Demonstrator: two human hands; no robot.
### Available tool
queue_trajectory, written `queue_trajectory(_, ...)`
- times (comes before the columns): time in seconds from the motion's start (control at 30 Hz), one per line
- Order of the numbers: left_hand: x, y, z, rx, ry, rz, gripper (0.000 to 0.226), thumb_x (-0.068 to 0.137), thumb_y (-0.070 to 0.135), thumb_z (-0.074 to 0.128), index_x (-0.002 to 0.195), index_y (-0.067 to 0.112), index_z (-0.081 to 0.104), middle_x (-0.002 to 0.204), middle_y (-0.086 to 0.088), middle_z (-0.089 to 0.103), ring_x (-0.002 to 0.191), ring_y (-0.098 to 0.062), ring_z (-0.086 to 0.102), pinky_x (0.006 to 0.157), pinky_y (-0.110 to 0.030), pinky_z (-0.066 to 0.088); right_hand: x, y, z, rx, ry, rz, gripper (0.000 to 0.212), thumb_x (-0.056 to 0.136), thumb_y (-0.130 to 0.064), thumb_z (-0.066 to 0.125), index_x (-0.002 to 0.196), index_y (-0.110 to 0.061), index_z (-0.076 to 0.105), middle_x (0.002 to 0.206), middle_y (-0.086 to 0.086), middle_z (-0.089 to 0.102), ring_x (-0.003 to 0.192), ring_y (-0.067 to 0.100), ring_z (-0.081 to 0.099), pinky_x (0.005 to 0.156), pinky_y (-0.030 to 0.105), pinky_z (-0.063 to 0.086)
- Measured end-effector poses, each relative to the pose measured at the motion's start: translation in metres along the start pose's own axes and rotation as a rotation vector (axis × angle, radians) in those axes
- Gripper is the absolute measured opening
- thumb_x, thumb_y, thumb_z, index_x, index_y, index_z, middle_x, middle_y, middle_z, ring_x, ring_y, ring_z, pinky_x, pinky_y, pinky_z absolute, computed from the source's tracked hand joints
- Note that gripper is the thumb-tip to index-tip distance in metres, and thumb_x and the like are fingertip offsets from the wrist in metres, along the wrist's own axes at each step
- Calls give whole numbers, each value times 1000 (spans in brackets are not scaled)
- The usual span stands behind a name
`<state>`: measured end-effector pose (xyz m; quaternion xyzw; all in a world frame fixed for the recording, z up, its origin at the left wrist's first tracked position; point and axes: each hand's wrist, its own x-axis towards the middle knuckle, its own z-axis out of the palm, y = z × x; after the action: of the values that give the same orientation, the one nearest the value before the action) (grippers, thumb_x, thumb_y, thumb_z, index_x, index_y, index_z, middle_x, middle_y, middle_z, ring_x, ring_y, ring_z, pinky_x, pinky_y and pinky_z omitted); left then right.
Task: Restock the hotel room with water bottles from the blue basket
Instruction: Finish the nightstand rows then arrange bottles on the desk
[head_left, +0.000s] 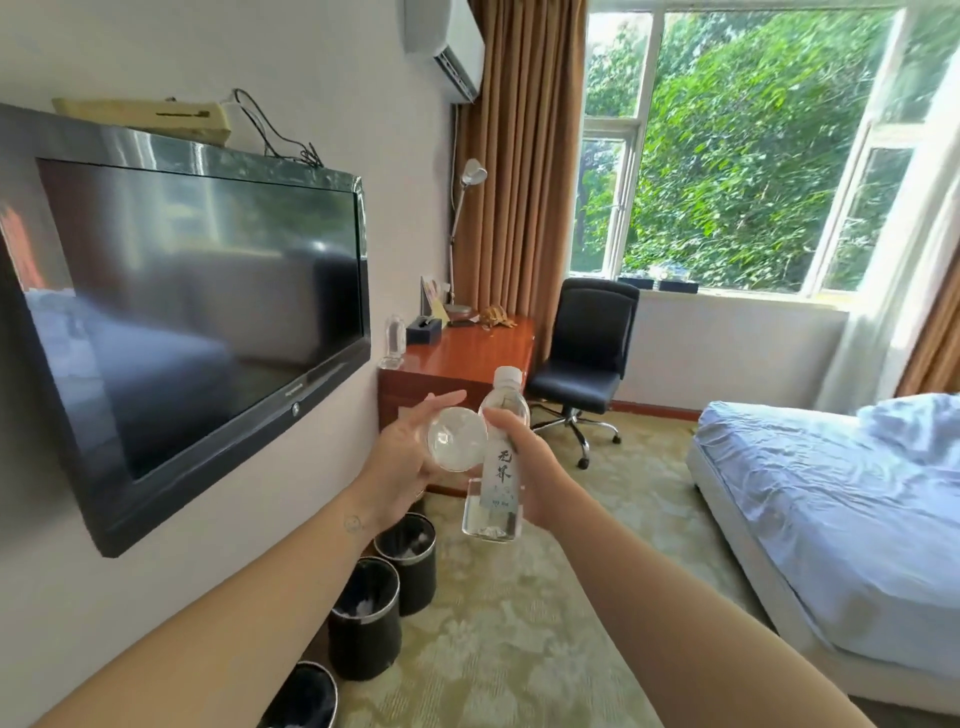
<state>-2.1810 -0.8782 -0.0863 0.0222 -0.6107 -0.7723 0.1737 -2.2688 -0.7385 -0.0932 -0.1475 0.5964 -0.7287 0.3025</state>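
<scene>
My right hand (524, 462) grips a clear water bottle (496, 467) upright by its middle; it has a white cap and a white label. My left hand (402, 467) holds a second clear bottle (456, 439) lying level, its round base turned toward me. Both hands are raised in mid-air in front of a wooden desk (467, 353). Another water bottle (396, 335) stands on the desk's near left corner by the wall. The blue basket is not in view.
A wall-mounted TV (197, 306) hangs at the left. Three black bins (405, 561) line the wall below. On the desk are a tissue box (423, 330) and a lamp (460, 234). A black office chair (582, 358) stands by the window, a bed (831, 509) at right.
</scene>
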Motion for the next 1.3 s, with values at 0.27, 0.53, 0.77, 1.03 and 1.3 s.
queue_trajectory(0.27,35,4,-1,-7,185,-114,74,96,26,59,154,34,14,156,-3,32,132,-28,45,100,-47,43,-6,-12,10,-26,78,-77,46,83,-41,72,118,-12,61,79,2,69,70,18,69,72,40,59)
queue_trajectory(0.53,37,-6,14,-323,-345,-481,47,91,34,56,127,4,55,106,-23,68,92,-36,69,78,-47,56,-26,-17,-7,-72,106,-193,47,78,-38,77,109,-9,59,88,8,68,73,23,67,69,40,58)
queue_trajectory(0.77,69,-15,51,-318,-310,-390,55,90,30,59,138,6,47,127,-32,55,109,-48,57,99,-62,43,-15,-35,-40,-115,231,-279,38,78,-36,79,96,-13,54,91,16,66,75,25,64,81,43,58)
queue_trajectory(1.03,130,-10,95,-277,-245,-235,51,92,26,59,140,18,42,105,-22,55,85,-37,61,77,-52,53,15,-81,-87,-82,399,-391,48,72,-41,83,107,-15,62,89,9,71,76,24,71,74,39,61)
queue_trajectory(1.3,222,2,153,-152,-182,-83,44,93,24,64,132,29,46,97,-16,66,79,-32,70,69,-48,58,63,-146,-147,-30,394,-448,40,76,-37,81,107,-17,65,88,13,73,81,33,73,76,47,61)
